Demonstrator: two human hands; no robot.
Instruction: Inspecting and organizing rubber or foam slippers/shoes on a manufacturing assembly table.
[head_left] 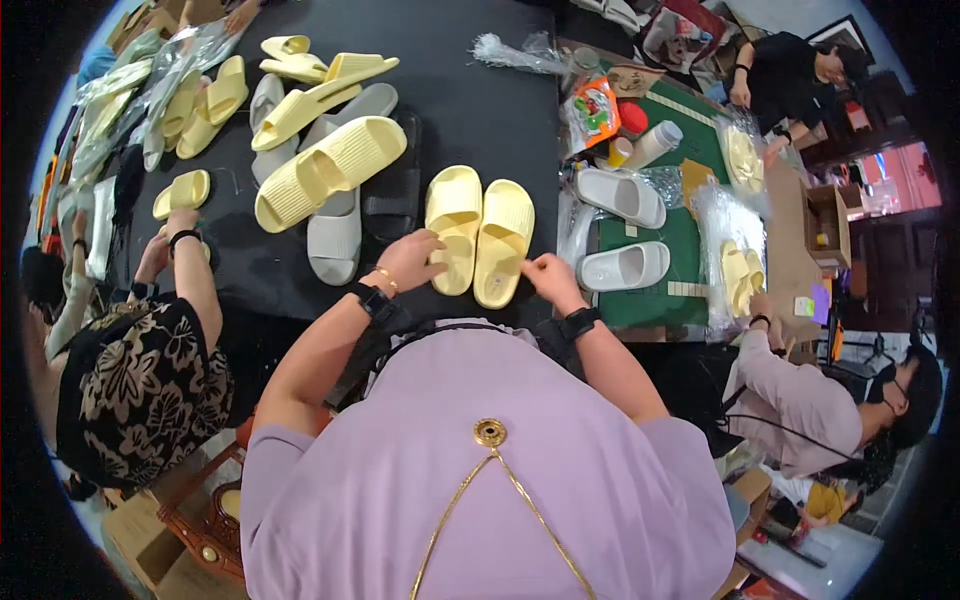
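In front of me a pair of pale yellow slippers lies side by side on the black table [290, 292], toes pointing away. My left hand [410, 262] has its fingers curled on the outer edge of the left yellow slipper [455, 228]. At the outer edge of the right yellow slipper [505, 230], my right hand [552, 280] is closed, with thumb and fingertips pinched against the side near the heel. Both soles rest on the tabletop. The undersides of my fingers are hidden.
Yellow slippers [335, 170] lie heaped over grey slippers [335, 240] and a black slipper [392, 205] at left. Two white slippers [625, 267] rest on a green mat [655, 305] at right. Co-workers' hands hold slippers on both sides. Clear plastic bags [520, 52] lie farther back.
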